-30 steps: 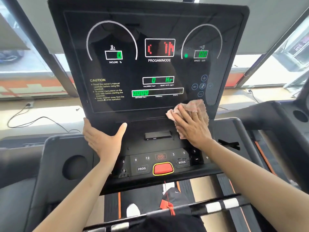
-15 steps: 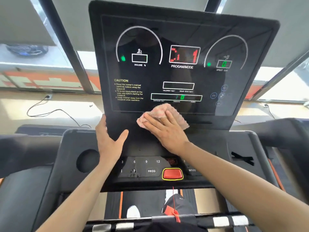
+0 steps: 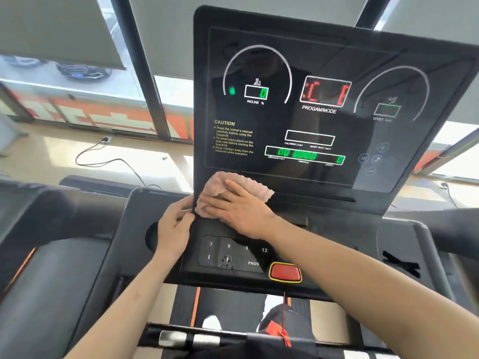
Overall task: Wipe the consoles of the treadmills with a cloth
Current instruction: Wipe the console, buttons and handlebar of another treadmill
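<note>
Right hand (image 3: 241, 211): fingers straight and together, palm down, pressing flat on the cloth (image 3: 248, 186). Left hand (image 3: 173, 226): fingers bent, gripping the left edge of the console (image 3: 324, 55) near its lower left corner, thumb on the front face. The two hands lie just beside each other, and the left thumb is close to the cloth's left border.

Cloth: one, pink and crumpled. It lies against the console's lower left corner, below the yellow caution text. Its middle is hidden under the right hand; only its top, left and right borders show.

Console: one, a black upright panel. It has two white arcs, one red window marked PROGAM/MODE and green digits in the lower bar. The right-hand speed window is dim and its figures cannot be read. The small print is blurred. The upper right corner is cut off by the frame edge.

Keypad (image 3: 228, 252): one, below the hands, showing the keys 3, 6, 9, 12 and PROG. Its right part is covered by the right forearm. Just right of PROG is one red button (image 3: 285, 272) with a yellow rim.

One round recess (image 3: 151, 235) is half hidden behind the left wrist. One cable (image 3: 111, 159) lies on the floor beyond the console's left edge.
</note>
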Motion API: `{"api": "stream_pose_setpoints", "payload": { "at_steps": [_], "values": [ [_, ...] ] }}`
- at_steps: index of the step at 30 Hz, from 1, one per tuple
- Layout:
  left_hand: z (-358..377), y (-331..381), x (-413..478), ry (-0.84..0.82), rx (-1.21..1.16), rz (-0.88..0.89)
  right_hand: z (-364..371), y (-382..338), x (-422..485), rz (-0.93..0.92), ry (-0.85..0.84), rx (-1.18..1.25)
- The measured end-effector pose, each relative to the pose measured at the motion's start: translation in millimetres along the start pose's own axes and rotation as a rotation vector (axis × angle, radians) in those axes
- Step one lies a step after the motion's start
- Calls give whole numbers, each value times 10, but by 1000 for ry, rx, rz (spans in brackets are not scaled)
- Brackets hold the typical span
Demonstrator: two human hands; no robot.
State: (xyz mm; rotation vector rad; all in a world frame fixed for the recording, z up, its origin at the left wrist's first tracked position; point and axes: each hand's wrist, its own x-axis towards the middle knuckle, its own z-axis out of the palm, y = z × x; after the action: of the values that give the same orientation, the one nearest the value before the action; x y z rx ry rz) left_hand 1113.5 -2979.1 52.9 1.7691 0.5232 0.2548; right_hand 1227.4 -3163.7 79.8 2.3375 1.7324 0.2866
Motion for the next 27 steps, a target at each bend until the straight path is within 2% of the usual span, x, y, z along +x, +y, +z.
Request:
{"api": "stream_pose_setpoints", "payload": {
  "at_steps": [10, 18, 27],
  "values": [
    [-94, -183, -152, -48, 176, 59, 94, -95, -288, -53, -31, 209],
    [-10, -199, -199, -21, 216, 110, 116, -61, -648, 108, -210, 253],
    [116, -245, -306, 18, 308, 96, 88, 140, -1424, 293, -239, 245]
  ]
}}
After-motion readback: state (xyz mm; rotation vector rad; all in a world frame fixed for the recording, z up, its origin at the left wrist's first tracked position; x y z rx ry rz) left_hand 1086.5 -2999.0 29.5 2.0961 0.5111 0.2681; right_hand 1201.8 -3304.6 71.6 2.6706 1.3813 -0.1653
